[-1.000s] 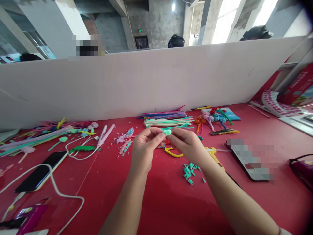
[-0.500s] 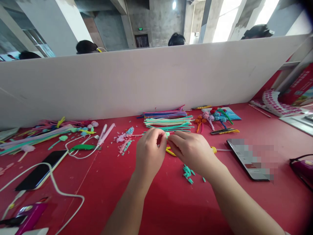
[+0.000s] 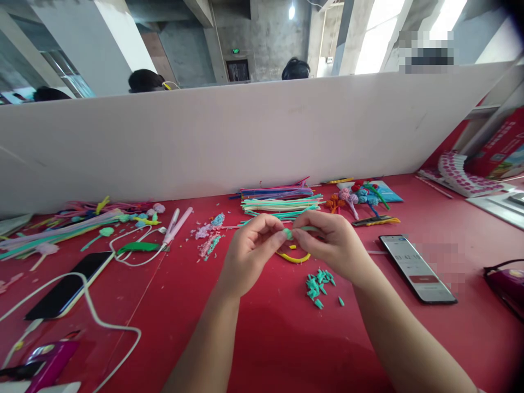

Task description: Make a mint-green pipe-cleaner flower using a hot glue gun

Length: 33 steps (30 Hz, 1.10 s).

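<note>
Between the fingertips of both hands is a light green pipe cleaner [image 3: 288, 234], bunched into a small knot, with a strand running back under the right fingers. My left hand [image 3: 254, 251] pinches the knot from the left side. My right hand [image 3: 331, 243] grips it from the right, thumb and forefinger closed. Below them a yellow curved handle [image 3: 297, 260] lies on the table, the rest of that tool hidden. Short teal pipe cleaner pieces [image 3: 317, 285] are heaped below my right hand. Behind the hands lies a bundle of green and cream pipe cleaners [image 3: 280, 203].
Pink and teal fuzz scraps [image 3: 210, 234] lie left of my hands. A pink curling wand [image 3: 178, 225], a dark phone [image 3: 69, 286] and a white cable [image 3: 98, 322] are further left. Rightward are a lit phone [image 3: 417, 270] and finished pipe cleaner flowers [image 3: 362, 195]. A white partition [image 3: 245, 139] stands behind.
Both hands have shifted slightly right and turned, showing more of the green knot and its strand. More of the yellow handle and the teal pieces is uncovered.
</note>
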Motion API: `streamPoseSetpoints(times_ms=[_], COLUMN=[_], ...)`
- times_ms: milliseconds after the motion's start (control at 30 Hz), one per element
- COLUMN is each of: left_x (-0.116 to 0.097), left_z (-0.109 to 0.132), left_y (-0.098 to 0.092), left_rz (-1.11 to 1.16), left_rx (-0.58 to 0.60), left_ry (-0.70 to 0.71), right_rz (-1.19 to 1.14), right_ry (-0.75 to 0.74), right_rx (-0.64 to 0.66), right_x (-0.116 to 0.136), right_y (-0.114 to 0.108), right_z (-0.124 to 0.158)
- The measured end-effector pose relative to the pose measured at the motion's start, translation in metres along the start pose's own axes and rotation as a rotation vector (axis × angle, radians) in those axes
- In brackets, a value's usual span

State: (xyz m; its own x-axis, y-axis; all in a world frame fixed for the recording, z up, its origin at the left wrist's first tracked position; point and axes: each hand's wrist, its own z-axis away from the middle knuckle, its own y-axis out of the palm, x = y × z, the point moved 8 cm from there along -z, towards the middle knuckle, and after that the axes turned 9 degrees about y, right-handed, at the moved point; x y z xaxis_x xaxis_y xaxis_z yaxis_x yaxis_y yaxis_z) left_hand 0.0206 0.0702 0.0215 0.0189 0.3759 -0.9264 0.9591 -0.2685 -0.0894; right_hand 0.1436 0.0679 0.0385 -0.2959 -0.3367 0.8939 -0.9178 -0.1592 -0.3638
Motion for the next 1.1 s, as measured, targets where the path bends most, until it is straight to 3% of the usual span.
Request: streamPoseSetpoints(times_ms=[233, 433, 533, 733, 833, 967, 1100], left_x=[-0.001, 0.014, 0.017, 0.019, 0.021, 0.027, 0.041], left_z=[-0.002, -0.004, -0.004, -0.005, -0.003, 0.001, 0.006], left_y=[0.001, -0.005, -0.003, 0.008, 0.011, 0.012, 0.016], left_rz=[0.030, 0.278, 0.413, 0.512, 0.417, 0.218, 0.095], left_rx=[-0.070, -0.204, -0.210, -0.085, 0.018, 0.136, 0.249], left_ry=[0.045, -0.014, -0.058, -0.111, -0.139, -0.200, -0.301], right_rz=[-0.168, -0.070, -0.113, 0.012, 0.128, 0.264, 0.441], right_ry=[0.171, 0.101, 0.091, 0.030, -0.089, -0.115, -0.164], right_rx=[-0.005, -0.058, 0.039, 0.155, 0.240, 0.342, 0.354], right_x=[-0.014, -0.006, -0.006, -0.011, -0.007, -0.010, -0.011], right_y=[0.006, -0.005, -0.003, -0.011, -0.011, -0.005, 0.005], right_z=[-0.001, -0.001, -0.002, -0.007, -0.005, -0.001, 0.003])
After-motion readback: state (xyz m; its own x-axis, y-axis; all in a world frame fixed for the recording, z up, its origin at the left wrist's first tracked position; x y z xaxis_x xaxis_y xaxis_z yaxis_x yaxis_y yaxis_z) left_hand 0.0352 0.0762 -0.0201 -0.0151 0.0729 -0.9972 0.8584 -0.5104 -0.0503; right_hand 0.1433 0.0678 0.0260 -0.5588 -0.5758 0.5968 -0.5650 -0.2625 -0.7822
